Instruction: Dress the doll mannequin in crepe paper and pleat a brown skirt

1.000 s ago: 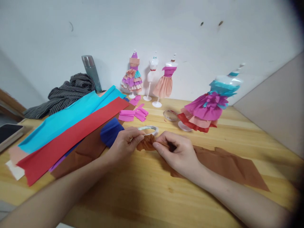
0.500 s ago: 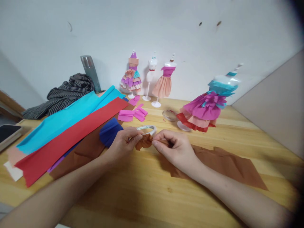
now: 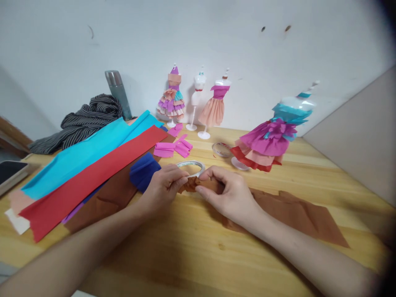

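Note:
A gathered brown crepe paper strip (image 3: 191,184) stretches between my two hands, just above the table. My left hand (image 3: 163,185) is closed, pinching the strip's left end between thumb and forefinger. With thumb and curled fingers, my right hand (image 3: 229,192) grips the strip farther right; part of the paper is hidden behind that hand. Right behind the fingertips lies a roll of tape (image 3: 201,167). A wide brown crepe paper piece (image 3: 300,214) spreads over the table to the right, partly under my right forearm; I cannot tell whether it joins the strip.
Crepe paper sheets, turquoise (image 3: 86,148) and red (image 3: 99,179) among them, lie at left beside a dark blue piece (image 3: 144,171). Pink scraps (image 3: 163,149), small dress forms (image 3: 213,109) and a clear tape roll (image 3: 221,149) are behind. A larger dressed form (image 3: 269,138) stands right.
My right thumb and fingers have shifted slightly on the brown strip, and its gathered part between my hands looks shorter and more folded. Elsewhere, the table's contents are unchanged.

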The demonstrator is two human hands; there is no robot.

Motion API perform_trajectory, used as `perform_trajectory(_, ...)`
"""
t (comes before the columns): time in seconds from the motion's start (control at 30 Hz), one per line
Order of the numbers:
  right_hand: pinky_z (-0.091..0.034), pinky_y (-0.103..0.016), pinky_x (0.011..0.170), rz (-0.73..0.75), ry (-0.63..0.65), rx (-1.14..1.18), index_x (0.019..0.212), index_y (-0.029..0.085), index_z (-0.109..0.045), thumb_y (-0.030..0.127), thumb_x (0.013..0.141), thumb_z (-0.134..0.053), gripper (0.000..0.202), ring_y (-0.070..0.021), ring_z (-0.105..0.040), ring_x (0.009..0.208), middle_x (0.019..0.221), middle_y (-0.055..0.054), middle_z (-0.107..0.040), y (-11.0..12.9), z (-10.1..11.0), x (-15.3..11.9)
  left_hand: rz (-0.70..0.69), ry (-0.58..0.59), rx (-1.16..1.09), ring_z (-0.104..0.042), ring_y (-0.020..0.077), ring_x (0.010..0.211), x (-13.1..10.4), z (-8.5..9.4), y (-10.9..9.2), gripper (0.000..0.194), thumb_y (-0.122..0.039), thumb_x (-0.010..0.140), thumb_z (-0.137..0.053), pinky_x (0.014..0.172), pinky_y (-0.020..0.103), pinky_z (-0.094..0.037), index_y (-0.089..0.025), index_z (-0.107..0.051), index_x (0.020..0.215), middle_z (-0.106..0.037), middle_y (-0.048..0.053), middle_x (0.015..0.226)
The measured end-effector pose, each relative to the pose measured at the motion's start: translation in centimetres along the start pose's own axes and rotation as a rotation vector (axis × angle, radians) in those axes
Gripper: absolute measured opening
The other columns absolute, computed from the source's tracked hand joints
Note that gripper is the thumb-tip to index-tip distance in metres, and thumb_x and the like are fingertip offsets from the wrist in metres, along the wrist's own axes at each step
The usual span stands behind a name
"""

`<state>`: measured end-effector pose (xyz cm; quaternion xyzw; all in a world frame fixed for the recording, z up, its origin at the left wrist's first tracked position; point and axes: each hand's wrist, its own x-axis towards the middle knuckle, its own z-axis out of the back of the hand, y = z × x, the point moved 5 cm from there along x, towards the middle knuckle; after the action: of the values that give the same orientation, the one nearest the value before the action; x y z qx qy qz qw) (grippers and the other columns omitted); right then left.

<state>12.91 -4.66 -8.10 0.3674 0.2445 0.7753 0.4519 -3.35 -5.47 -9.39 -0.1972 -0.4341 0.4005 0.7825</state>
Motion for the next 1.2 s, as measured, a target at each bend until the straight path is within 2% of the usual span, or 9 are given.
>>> perform_trajectory(0.1, -0.032, -0.022, 0.043, 0.072, -0.038, -0.041, 0.078, 0.017, -0.064, 0.026, 0.078, -0.057, 0.011, -0.0086, -0.039, 0.041, 0.051, 0.003, -0.055, 0.1, -0.1, -0.3, -0.080, -0.033, 0.079, -0.053, 0.0133, 0.069, 0.0, 0.1, -0.4, 0.030, -0.028, 0.097, -0.047, 0.066, 0.026, -0.042, -0.015, -0.063, 0.074, -0.060, 0.002, 0.069)
perform_trajectory(0.27, -0.035, -0.021, 0.044, 0.165, -0.072, -0.063, 0.081, 0.017, -0.064, 0.024, 0.080, -0.058, 0.010, -0.0087, -0.041, 0.042, 0.052, 0.004, -0.054, 0.7, 0.0, -0.5, -0.116, -0.089, 0.145, -0.054, 0.0132, 0.069, -0.1, 0.3, -0.6, 0.027, -0.025, 0.096, -0.048, 0.068, 0.026, -0.042, -0.016, -0.062, 0.076, -0.060, 0.001, 0.069)
perform_trajectory(0.4, -0.036, -0.022, 0.046, 0.162, -0.075, -0.074, 0.081, 0.018, -0.060, 0.027, 0.076, -0.065, 0.011, -0.0088, -0.044, 0.046, 0.060, 0.003, -0.060, 0.8, 0.0, -0.5, -0.151, -0.105, 0.184, -0.053, 0.0138, 0.070, -0.2, 0.4, -0.9, 0.022, -0.021, 0.095, -0.049, 0.070, 0.026, -0.043, -0.016, -0.063, 0.079, -0.062, 0.001, 0.069)
perform_trajectory(0.5, -0.033, -0.021, 0.045, 0.149, -0.103, -0.084, 0.078, 0.018, -0.058, 0.024, 0.078, -0.064, 0.009, -0.0076, -0.040, 0.045, 0.056, 0.005, -0.054, 0.4, 0.0, -0.6, -0.168, -0.115, 0.235, -0.054, 0.0146, 0.072, -0.3, 0.4, -1.0, 0.020, -0.020, 0.095, -0.050, 0.075, 0.028, -0.043, -0.016, -0.063, 0.081, -0.063, 0.001, 0.071)
perform_trajectory(0.6, -0.031, -0.021, 0.044, 0.142, -0.102, -0.082, 0.079, 0.016, -0.063, 0.021, 0.083, -0.058, 0.008, -0.0078, -0.039, 0.044, 0.053, 0.005, -0.050, 0.1, -0.2, -0.6, -0.158, -0.109, 0.248, -0.055, 0.0142, 0.072, -0.4, 0.4, -0.8, 0.019, -0.021, 0.095, -0.050, 0.079, 0.029, -0.043, -0.017, -0.063, 0.082, -0.064, 0.001, 0.072)
perform_trajectory(0.7, -0.033, -0.022, 0.045, 0.102, -0.069, -0.046, 0.082, 0.015, -0.068, 0.021, 0.085, -0.053, 0.016, -0.0088, -0.042, 0.045, 0.054, 0.003, -0.055, -0.2, -0.3, -0.5, -0.136, -0.103, 0.221, -0.055, 0.0140, 0.071, -0.4, 0.3, -0.6, 0.021, -0.022, 0.095, -0.048, 0.077, 0.029, -0.043, -0.016, -0.063, 0.082, -0.063, 0.001, 0.072)
perform_trajectory(0.87, -0.039, -0.024, 0.049, 0.050, -0.034, 0.008, 0.080, 0.014, -0.068, 0.025, 0.086, -0.051, 0.022, -0.0114, -0.050, 0.050, 0.061, -0.003, -0.064, -0.4, -0.5, -0.5, -0.090, -0.096, 0.175, -0.055, 0.0142, 0.070, -0.3, 0.3, -0.5, 0.028, -0.027, 0.097, -0.046, 0.068, 0.027, -0.043, -0.016, -0.063, 0.078, -0.062, 0.002, 0.070)
perform_trajectory(1.2, -0.041, -0.024, 0.049, 0.064, -0.007, 0.049, 0.081, 0.016, -0.068, 0.023, 0.085, -0.052, 0.018, -0.0128, -0.056, 0.052, 0.062, -0.002, -0.066, -0.1, -0.9, -0.8, -0.039, -0.075, 0.135, -0.056, 0.0151, 0.071, -0.3, 0.1, -0.4, 0.027, -0.027, 0.096, -0.047, 0.069, 0.028, -0.043, -0.016, -0.064, 0.078, -0.062, 0.003, 0.070)
